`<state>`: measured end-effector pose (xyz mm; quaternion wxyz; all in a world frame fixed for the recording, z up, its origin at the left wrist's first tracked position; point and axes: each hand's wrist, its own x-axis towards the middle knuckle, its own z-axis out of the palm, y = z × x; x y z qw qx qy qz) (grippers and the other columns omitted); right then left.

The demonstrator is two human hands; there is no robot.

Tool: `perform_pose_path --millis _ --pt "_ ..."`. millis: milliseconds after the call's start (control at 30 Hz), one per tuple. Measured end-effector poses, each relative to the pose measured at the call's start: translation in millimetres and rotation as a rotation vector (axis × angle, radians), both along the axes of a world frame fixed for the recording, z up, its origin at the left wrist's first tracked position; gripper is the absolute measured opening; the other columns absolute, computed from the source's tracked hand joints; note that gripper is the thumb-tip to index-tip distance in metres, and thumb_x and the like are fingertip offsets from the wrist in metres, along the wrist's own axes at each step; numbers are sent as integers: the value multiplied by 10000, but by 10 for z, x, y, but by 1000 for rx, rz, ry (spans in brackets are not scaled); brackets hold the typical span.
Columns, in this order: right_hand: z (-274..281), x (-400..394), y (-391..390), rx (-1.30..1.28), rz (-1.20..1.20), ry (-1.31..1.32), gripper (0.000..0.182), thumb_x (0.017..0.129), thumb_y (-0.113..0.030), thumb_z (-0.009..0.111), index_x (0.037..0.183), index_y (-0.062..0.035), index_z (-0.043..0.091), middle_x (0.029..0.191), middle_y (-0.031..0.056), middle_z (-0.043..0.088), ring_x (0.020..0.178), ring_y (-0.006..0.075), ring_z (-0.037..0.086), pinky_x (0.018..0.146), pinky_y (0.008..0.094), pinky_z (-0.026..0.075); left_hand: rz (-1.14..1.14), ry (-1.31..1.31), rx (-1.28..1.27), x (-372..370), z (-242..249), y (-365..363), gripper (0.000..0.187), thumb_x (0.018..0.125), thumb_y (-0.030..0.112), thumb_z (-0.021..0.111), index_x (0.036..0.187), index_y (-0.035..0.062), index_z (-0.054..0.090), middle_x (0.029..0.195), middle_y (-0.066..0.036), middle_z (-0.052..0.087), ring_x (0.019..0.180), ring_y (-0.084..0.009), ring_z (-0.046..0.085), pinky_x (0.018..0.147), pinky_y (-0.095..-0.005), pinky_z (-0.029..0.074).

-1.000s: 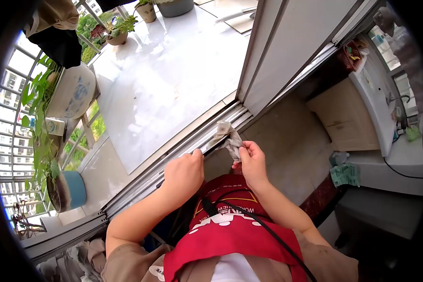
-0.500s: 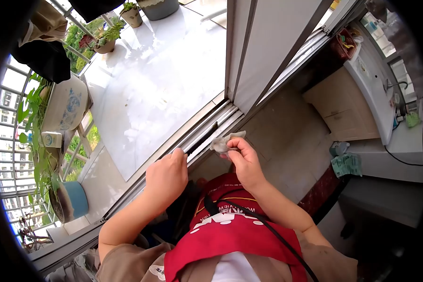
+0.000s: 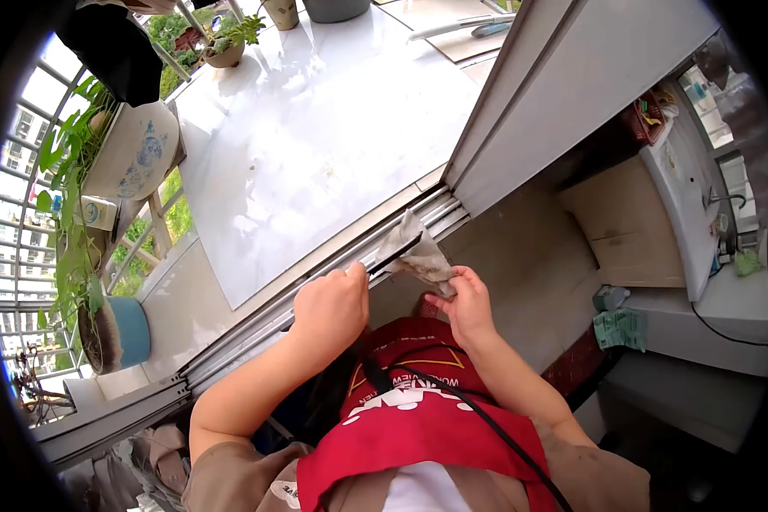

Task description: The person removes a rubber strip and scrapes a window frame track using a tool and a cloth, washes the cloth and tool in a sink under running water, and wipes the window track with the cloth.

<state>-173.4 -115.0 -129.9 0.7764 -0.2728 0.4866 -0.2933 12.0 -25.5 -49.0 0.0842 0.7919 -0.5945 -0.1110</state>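
My left hand point(image 3: 333, 307) is closed around a thin black stick-like tool point(image 3: 398, 254); its exact kind I cannot make out. The tool's dark end lies against a stained greyish-white cloth point(image 3: 435, 266). Between the thumb and fingers of my right hand point(image 3: 469, 305), a lower corner of that cloth is pinched, and the rest spreads up toward the tool. Both hands are above and beside the metal sliding-door track point(image 3: 260, 334), which runs diagonally beneath them. The handle end of the tool is hidden in my left fist.
A grey-white door panel point(image 3: 529, 111) stands at the track's upper end. Beyond the track lies a pale balcony floor point(image 3: 316, 162) with a blue-patterned planter point(image 3: 136, 154) and a blue pot point(image 3: 130, 331). A washbasin point(image 3: 678, 188) is at right. A black cord point(image 3: 495, 418) crosses my red apron point(image 3: 401, 444).
The cloth, bunched in my right fingers before, now hangs spread out against the black tool. The tool has come up to the cloth. My right hand has moved slightly lower, and the view has shifted.
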Motion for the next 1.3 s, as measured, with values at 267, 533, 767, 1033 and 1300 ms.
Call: perform_pose_path --millis 267,533,767,1033,1300 --pt "25 -68 -9 -75 36 -23 164 931 -81 429 1057 -49 528 1010 59 589 916 158 589 778 356 561 -190 -158 86 -32 74 28 89 757 76 619 814 66 551 714 -120 635 630 -267 673 500 -353 527" --pt "30 -82 71 -75 81 20 159 932 -53 417 1050 -50 523 1035 88 615 942 201 614 795 387 554 -195 -101 105 -136 -124 -178 107 780 80 603 859 59 533 722 -122 643 629 -270 672 496 -363 517" --pt "170 -66 -196 -190 -51 85 160 930 -84 455 1058 -41 541 1034 65 599 903 139 595 756 327 560 -63 -68 237 -632 -232 -763 120 824 121 625 879 40 556 764 -133 700 707 -248 721 530 -320 554" --pt "97 -48 -76 -237 195 96 151 935 -92 457 1051 -54 546 1020 55 610 922 136 603 781 337 555 56 53 321 -475 -75 -387 119 824 101 617 879 11 562 762 -153 704 731 -292 722 580 -357 570" --pt "104 -67 -267 -399 119 182 149 968 -139 501 1074 -40 537 1019 39 589 904 110 574 754 296 545 39 -100 245 -719 -404 -747 123 814 110 643 882 44 564 763 -120 706 712 -242 724 544 -334 565"
